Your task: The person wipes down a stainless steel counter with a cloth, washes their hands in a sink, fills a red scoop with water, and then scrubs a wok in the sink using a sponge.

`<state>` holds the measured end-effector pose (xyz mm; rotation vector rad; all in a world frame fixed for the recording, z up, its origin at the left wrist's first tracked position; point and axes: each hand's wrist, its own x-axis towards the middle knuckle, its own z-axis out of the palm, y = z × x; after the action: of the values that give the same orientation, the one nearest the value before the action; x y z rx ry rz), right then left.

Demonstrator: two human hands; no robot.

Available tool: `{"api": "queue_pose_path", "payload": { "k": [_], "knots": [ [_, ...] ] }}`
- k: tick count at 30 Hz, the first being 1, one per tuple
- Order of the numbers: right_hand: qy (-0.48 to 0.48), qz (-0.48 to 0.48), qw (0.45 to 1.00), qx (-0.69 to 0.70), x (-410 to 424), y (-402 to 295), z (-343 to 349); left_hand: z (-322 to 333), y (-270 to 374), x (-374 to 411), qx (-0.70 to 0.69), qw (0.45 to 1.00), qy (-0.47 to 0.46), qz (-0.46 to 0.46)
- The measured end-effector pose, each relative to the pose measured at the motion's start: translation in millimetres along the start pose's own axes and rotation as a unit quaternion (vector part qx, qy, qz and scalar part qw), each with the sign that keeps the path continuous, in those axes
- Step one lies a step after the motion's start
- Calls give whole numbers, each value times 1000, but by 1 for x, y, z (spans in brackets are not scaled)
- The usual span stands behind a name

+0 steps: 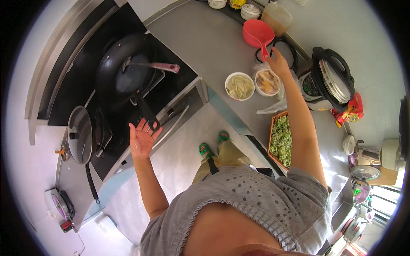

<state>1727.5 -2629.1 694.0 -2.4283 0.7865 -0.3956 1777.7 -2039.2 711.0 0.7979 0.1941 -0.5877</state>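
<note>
My right hand [278, 64] is at the handle of a red plastic ladle [258, 33] on the grey counter; whether the fingers grip it is hard to tell. Palm up with fingers spread, my left hand [143, 137] is beside the black handle of a wok [112, 68] on the stove. A spatula with a pinkish handle [165, 67] rests in the wok. Near my right wrist stand a white bowl of pale sliced food [239, 86] and a plastic-covered bowl of brownish food [267, 82]. Chopped greens [280, 140] fill a wicker basket, partly hidden by my right forearm.
A lidded pan [80, 136] sits at the stove's left side. On the right are an electric pressure cooker [326, 80] and a red food packet [352, 108]. A plastic jug [277, 17] and lidded pot [250, 12] stand along the wall. The sink [342, 204] lies at lower right.
</note>
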Motion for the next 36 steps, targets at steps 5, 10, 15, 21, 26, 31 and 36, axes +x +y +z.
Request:
{"api": "queue_pose_path", "payload": {
  "k": [5,10,15,21,26,31,36],
  "knots": [
    [-51,188,980,-46,70,2,48,30,7,41,6,1000,-8,-16],
    [-27,61,997,-42,42,-16,82,31,12,50,-15,1000,-4,-26],
    [-32,-47,998,-29,13,-62,71,23,9,65,-34,999,6,-30],
    [-78,-134,987,-38,-3,-84,81,17,6,75,-106,991,-62,-49],
    [-120,-125,985,-24,-22,-100,92,16,5,78,-88,994,-43,-52],
    [-118,-141,983,-10,-32,-113,95,13,6,74,-63,996,-36,-57],
    [-169,-98,979,-57,-30,-120,97,6,12,74,-30,997,-35,-58]
  ]
}}
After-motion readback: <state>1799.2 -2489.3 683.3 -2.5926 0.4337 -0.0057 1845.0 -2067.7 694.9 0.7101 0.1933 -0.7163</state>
